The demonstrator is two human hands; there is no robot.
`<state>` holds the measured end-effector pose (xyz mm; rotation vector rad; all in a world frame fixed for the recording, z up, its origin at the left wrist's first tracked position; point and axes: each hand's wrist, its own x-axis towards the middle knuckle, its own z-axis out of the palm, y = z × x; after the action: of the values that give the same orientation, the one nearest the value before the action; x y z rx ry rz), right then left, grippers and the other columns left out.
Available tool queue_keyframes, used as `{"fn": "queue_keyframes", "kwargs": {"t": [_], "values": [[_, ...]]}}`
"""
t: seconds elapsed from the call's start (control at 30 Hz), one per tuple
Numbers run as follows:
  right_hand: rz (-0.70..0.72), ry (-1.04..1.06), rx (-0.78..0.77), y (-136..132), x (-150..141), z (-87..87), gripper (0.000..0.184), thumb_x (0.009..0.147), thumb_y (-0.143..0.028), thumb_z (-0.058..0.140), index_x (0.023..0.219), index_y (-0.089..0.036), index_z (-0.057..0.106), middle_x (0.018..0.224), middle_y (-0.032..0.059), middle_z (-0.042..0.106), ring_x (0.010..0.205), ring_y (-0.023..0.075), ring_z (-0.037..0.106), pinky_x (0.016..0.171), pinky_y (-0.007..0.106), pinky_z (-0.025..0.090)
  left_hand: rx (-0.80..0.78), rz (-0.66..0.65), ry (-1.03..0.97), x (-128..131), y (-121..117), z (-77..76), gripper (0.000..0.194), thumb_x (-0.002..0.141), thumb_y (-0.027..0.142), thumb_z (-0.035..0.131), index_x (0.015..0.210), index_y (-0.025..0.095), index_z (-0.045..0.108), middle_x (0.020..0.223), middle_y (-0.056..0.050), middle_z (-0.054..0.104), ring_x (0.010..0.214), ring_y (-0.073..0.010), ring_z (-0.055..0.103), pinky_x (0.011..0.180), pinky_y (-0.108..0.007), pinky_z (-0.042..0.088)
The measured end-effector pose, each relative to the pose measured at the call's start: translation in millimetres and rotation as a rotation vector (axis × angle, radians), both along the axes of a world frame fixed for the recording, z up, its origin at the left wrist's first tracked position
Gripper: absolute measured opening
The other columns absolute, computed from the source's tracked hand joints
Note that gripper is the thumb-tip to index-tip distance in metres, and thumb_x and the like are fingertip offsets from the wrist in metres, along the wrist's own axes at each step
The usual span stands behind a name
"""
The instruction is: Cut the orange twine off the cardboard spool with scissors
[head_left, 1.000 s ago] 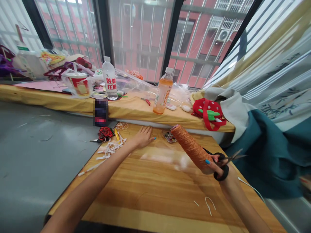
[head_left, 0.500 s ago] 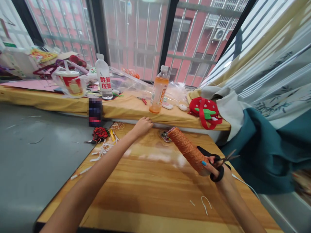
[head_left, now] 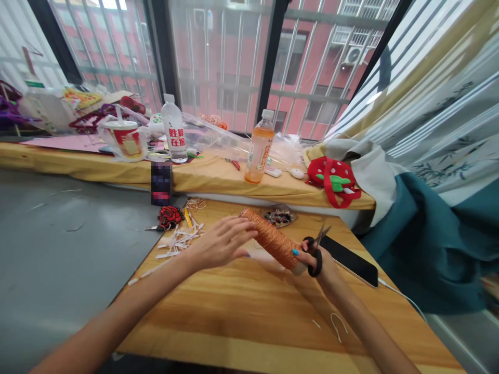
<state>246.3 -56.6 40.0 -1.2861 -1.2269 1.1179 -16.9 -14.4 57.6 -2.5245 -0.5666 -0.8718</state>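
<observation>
My right hand [head_left: 312, 258] grips the base of an orange thread spool [head_left: 273, 240] and also holds black-handled scissors [head_left: 316, 249], blades pointing up and away. The spool lies tilted over the wooden table [head_left: 249, 317], its tip toward the left. My left hand [head_left: 223, 241] hovers beside the spool's upper end, fingers spread and reaching at it, nothing visibly in them.
A black phone [head_left: 349, 261] with a white cable lies right of my hand. A small bead tray [head_left: 281, 217], white strips [head_left: 180, 238] and a red rose ornament [head_left: 169, 215] lie at the table's far side. Bottles [head_left: 259, 147], a cup [head_left: 125, 139] and a strawberry bag [head_left: 333, 182] stand on the yellow ledge.
My left hand came back from the table's far edge to the spool. My right hand brought the spool and scissors left and lower, uncovering the phone.
</observation>
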Motion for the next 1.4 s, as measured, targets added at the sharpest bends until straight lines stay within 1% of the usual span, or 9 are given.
{"fn": "queue_keyframes", "kwargs": {"t": [0.17,0.3,0.4,0.53,0.63,0.7,0.87,1.03,1.4], "values": [[0.141,-0.001,-0.043,-2,-24,6.7,0.032,0.058,-0.036,0.066,0.065,-0.019,0.040,0.059,-0.0059,0.041,0.053,0.0087,0.036,0.048,0.021,0.025,-0.040,0.028,-0.047,12,-22,-6.1,0.054,0.075,0.048,0.047,0.111,0.008,0.043,0.118,-0.015,0.049,0.114,-0.0253,0.038,0.096,-0.043,0.033],[0.167,-0.046,-0.062,-7,-36,7.2,0.033,0.058,-0.035,0.066,0.065,-0.018,0.039,0.059,-0.0060,0.040,0.055,0.0086,0.036,0.050,0.021,0.026,0.005,0.018,-0.153,7,-25,-18.4,0.014,0.081,0.019,0.047,0.092,0.013,0.052,0.106,-0.009,0.058,0.103,-0.0197,0.049,0.093,-0.038,0.037],[0.166,-0.107,-0.072,-9,-42,7.5,0.033,0.056,-0.034,0.066,0.063,-0.018,0.038,0.058,-0.0063,0.038,0.055,0.0085,0.035,0.051,0.021,0.027,-0.072,-0.049,-0.173,-1,-27,-18.0,0.013,0.081,0.011,0.042,0.083,0.013,0.054,0.096,-0.007,0.062,0.093,-0.0169,0.053,0.087,-0.034,0.040],[0.175,-0.173,-0.091,-9,-44,3.9,0.038,0.051,-0.031,0.069,0.062,-0.019,0.035,0.062,-0.0060,0.041,0.054,0.0085,0.037,0.049,0.020,0.029,-0.624,-0.010,-0.241,-9,-32,-1.5,0.019,0.084,0.020,0.036,0.077,0.013,0.053,0.075,-0.006,0.062,0.074,-0.0146,0.056,0.067,-0.028,0.044],[0.196,-0.216,-0.054,-5,-39,-5.0,0.036,0.052,-0.030,0.068,0.063,-0.019,0.035,0.064,-0.0053,0.043,0.056,0.0091,0.039,0.050,0.021,0.032,-1.124,-0.112,-0.285,-15,-35,13.0,0.021,0.084,0.026,0.037,0.075,0.014,0.052,0.072,-0.003,0.062,0.069,-0.0118,0.056,0.065,-0.023,0.043],[0.209,-0.259,-0.043,-2,-36,-10.5,0.034,0.053,-0.029,0.067,0.064,-0.019,0.036,0.064,-0.0053,0.043,0.056,0.0094,0.040,0.051,0.021,0.033,-1.297,-0.176,-0.295,-17,-35,21.5,0.020,0.082,0.028,0.041,0.075,0.013,0.052,0.071,-0.002,0.062,0.069,-0.0111,0.055,0.065,-0.022,0.042],[0.358,-0.403,0.026,3,-33,-3.0,0.029,0.059,-0.030,0.063,0.070,-0.019,0.038,0.077,0.0003,0.053,0.065,0.0130,0.048,0.057,0.024,0.039,-1.283,-0.130,-0.266,-12,-34,46.0,0.017,0.078,0.027,0.048,0.073,0.013,0.056,0.070,0.000,0.061,0.068,-0.0104,0.053,0.063,-0.020,0.039],[0.507,-0.814,0.260,4,-37,25.9,0.023,0.064,-0.022,0.058,0.085,-0.018,0.049,0.084,0.0041,0.056,0.077,0.0170,0.052,0.068,0.027,0.040,-1.431,-0.326,-0.315,-2,-34,67.7,0.014,0.078,0.024,0.049,0.073,0.012,0.054,0.068,-0.001,0.061,0.065,-0.0092,0.055,0.063,-0.021,0.042],[0.697,-1.438,0.432,12,-67,49.4,0.017,0.070,-0.017,0.051,0.086,-0.018,0.058,0.088,0.0053,0.060,0.080,0.0171,0.055,0.061,0.022,0.036,-1.429,-0.405,-0.298,7,-45,77.3,0.009,0.077,0.017,0.049,0.073,0.011,0.055,0.065,-0.001,0.061,0.060,-0.0080,0.057,0.058,-0.019,0.045]]}}
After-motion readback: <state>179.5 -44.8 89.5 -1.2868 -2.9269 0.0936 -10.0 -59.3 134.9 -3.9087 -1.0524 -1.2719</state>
